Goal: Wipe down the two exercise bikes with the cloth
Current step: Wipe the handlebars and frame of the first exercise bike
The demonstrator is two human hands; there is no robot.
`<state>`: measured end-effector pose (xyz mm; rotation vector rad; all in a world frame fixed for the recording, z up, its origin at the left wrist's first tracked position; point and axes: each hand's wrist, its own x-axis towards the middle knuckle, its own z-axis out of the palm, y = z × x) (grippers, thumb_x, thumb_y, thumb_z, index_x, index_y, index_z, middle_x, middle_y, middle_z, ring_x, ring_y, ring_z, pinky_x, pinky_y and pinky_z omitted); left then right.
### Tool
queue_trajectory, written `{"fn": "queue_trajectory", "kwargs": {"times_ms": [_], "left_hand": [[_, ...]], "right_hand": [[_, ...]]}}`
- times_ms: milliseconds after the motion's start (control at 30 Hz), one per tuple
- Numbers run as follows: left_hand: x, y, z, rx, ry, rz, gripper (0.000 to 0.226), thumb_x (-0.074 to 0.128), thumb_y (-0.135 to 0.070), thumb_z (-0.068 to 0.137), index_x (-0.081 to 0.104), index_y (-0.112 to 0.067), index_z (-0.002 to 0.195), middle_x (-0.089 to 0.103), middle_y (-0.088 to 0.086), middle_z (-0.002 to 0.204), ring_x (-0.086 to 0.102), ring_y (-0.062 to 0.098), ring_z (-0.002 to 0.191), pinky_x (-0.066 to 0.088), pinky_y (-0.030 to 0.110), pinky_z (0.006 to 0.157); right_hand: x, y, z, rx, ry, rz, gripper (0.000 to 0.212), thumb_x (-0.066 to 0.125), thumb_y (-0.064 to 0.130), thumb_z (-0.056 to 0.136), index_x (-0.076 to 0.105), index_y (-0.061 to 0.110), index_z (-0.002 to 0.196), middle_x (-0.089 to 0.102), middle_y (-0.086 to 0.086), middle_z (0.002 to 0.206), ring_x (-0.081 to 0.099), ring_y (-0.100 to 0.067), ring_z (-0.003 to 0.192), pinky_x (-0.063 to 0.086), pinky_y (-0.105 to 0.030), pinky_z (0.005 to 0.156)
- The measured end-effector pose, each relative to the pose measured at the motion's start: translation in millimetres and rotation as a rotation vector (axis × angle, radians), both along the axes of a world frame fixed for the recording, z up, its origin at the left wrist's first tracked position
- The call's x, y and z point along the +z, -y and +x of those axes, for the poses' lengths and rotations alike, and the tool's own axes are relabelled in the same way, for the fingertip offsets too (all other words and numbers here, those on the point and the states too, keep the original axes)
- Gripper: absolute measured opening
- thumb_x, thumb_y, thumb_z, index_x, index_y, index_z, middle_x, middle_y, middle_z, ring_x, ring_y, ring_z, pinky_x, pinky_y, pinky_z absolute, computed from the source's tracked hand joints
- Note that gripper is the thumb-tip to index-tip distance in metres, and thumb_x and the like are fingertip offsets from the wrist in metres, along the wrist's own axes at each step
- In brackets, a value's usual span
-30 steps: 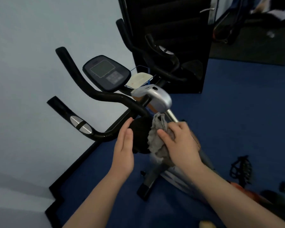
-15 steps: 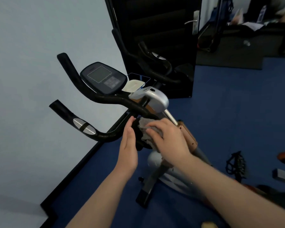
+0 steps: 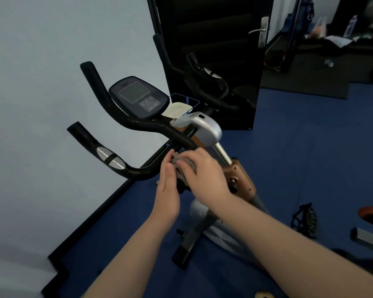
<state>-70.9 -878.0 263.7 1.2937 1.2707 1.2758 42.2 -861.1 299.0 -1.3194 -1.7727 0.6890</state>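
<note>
An exercise bike (image 3: 205, 130) with black handlebars (image 3: 138, 123), a dark console (image 3: 138, 97) and a silver-and-orange stem stands by the pale wall. A grey cloth (image 3: 182, 166) is bunched against a black part just under the handlebar joint. My right hand (image 3: 202, 171) lies over the cloth and grips it. My left hand (image 3: 167, 190) is held flat beside that part, fingers straight, touching its left side. Most of the cloth is hidden under my right hand.
A black door (image 3: 213, 50) stands open behind the bike. A black pedal (image 3: 305, 218) and parts of a second machine (image 3: 368, 237) are at the right on the blue floor (image 3: 299, 158). The wall's black skirting (image 3: 91, 222) runs along the left.
My right hand has carried the cloth upward, from hanging loose below the stem to pressed under the handlebar joint. My left hand moved up with it.
</note>
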Motion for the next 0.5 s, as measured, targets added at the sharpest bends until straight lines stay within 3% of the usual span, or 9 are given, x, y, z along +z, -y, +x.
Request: {"fn": "queue_trajectory", "kwargs": {"times_ms": [100, 167, 367, 500], "left_hand": [[1, 0, -2, -0.01, -0.024, -0.011, 0.054, 0.022, -0.055, 0.095, 0.033, -0.04, 0.146, 0.052, -0.029, 0.124, 0.05, -0.021, 0.109, 0.04, -0.001, 0.081], [1, -2, -1, -0.005, -0.027, 0.003, 0.056, 0.022, -0.054, 0.095, 0.033, -0.037, 0.148, 0.051, -0.023, 0.129, 0.052, -0.018, 0.11, 0.042, 0.002, 0.084], [-2, -1, 9, 0.114, 0.039, 0.025, 0.043, 0.024, -0.044, 0.102, 0.047, -0.029, 0.135, 0.06, -0.009, 0.123, 0.058, -0.004, 0.11, 0.044, 0.006, 0.082], [-1, 1, 10, 0.147, 0.014, 0.035, 0.05, 0.025, -0.053, 0.095, 0.043, -0.036, 0.139, 0.057, -0.013, 0.127, 0.055, -0.009, 0.111, 0.045, 0.01, 0.09]], "right_hand": [[-9, 14, 24, 0.143, -0.055, -0.058, 0.022, 0.056, 0.03, 0.097, 0.068, 0.024, 0.114, 0.061, 0.009, 0.103, 0.059, -0.002, 0.096, 0.051, -0.029, 0.087], [-2, 3, 38, 0.193, 0.052, -0.038, 0.02, 0.057, 0.032, 0.096, 0.07, 0.027, 0.11, 0.062, 0.01, 0.099, 0.058, -0.002, 0.094, 0.049, -0.027, 0.086], [-6, 8, -2, 0.079, -0.124, 0.016, 0.021, 0.056, 0.022, 0.098, 0.068, 0.019, 0.115, 0.057, 0.004, 0.104, 0.059, -0.009, 0.097, 0.051, -0.033, 0.089], [-8, 1, 35, 0.216, 0.027, -0.01, 0.02, 0.058, 0.026, 0.096, 0.069, 0.024, 0.112, 0.057, 0.008, 0.099, 0.057, -0.003, 0.093, 0.046, -0.022, 0.084]]}}
